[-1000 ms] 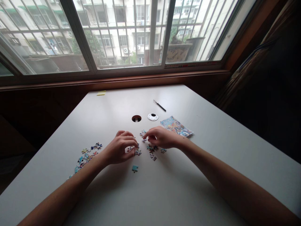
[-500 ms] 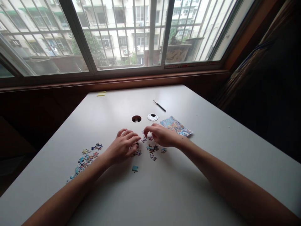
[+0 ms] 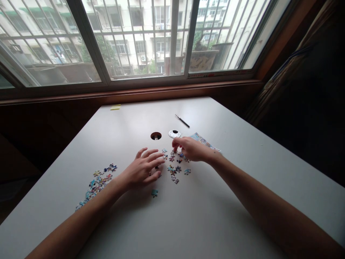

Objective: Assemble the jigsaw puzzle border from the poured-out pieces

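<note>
On the white table [image 3: 183, 223], many small puzzle pieces [image 3: 178, 168] lie loosely between the two hands. The left hand [image 3: 145, 167] is released, with its fingers spread above some pieces, which it partly covers. The right hand [image 3: 190, 148] bends its fingers down over other pieces; I cannot tell whether it grasps one. One blue piece [image 3: 154, 193] lies apart, nearer to the person. Beside the left forearm is a larger pile [image 3: 98, 182] of pieces.
</note>
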`<state>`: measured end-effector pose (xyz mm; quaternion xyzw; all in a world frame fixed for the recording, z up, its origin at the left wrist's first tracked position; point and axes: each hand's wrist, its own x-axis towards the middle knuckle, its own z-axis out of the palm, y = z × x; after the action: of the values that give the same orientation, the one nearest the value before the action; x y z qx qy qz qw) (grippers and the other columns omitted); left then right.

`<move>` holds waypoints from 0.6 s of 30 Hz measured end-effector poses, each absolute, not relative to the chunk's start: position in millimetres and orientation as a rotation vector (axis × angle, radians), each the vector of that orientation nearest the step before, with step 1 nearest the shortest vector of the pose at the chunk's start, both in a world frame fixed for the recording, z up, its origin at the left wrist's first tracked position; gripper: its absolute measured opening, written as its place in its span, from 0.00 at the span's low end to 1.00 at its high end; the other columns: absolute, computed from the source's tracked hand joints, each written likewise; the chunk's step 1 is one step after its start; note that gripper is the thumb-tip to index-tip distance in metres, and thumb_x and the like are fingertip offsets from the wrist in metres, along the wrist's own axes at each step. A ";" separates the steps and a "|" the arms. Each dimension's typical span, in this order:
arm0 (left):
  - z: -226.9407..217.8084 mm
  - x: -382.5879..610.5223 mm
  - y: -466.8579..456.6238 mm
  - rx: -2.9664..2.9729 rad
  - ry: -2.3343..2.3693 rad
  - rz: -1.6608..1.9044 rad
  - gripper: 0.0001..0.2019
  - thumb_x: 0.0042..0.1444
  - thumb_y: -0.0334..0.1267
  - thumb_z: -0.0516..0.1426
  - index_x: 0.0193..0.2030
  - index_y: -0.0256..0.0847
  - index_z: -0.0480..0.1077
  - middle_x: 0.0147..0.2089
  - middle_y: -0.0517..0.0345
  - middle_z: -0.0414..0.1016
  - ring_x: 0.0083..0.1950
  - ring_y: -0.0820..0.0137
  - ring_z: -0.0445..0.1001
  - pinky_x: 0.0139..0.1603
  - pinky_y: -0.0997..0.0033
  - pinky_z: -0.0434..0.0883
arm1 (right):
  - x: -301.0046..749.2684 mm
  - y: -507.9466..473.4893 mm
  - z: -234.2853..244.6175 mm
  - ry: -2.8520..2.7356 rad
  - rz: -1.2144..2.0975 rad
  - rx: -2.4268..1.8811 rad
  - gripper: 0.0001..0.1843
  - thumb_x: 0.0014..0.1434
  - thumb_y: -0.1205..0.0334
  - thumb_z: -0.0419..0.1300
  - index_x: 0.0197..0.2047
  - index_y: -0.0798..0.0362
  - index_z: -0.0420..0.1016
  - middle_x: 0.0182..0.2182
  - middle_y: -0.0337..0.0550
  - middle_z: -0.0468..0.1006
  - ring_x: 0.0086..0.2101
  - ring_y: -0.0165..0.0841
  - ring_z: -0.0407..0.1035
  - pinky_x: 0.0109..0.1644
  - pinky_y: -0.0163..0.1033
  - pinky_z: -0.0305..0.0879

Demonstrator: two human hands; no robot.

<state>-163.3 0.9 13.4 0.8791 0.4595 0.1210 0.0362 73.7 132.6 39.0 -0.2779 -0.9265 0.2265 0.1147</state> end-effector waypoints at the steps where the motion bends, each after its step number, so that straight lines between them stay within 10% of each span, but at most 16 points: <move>1: 14.3 -162.7 0.4 2.706 1.393 0.366 0.22 0.65 0.44 0.51 0.66 0.53 0.60 0.71 0.61 0.59 0.72 0.57 0.53 0.72 0.48 0.41 | 72.1 130.3 40.0 -2.720 0.707 -0.766 0.23 0.49 0.83 0.49 0.43 0.52 0.72 0.42 0.42 0.82 0.41 0.32 0.72 0.44 0.35 0.65; 18: 20.3 -156.7 -5.0 2.728 1.251 0.308 0.25 0.64 0.39 0.51 0.68 0.51 0.57 0.70 0.61 0.61 0.74 0.58 0.51 0.73 0.48 0.39 | 78.2 138.3 43.5 -2.739 0.703 -0.748 0.14 0.51 0.73 0.60 0.42 0.52 0.76 0.37 0.42 0.81 0.39 0.34 0.72 0.45 0.38 0.66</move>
<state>-156.7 -5.0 20.3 0.9025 0.4139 0.1019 0.0622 78.2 138.3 43.5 -0.2541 -0.9310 0.2388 0.1080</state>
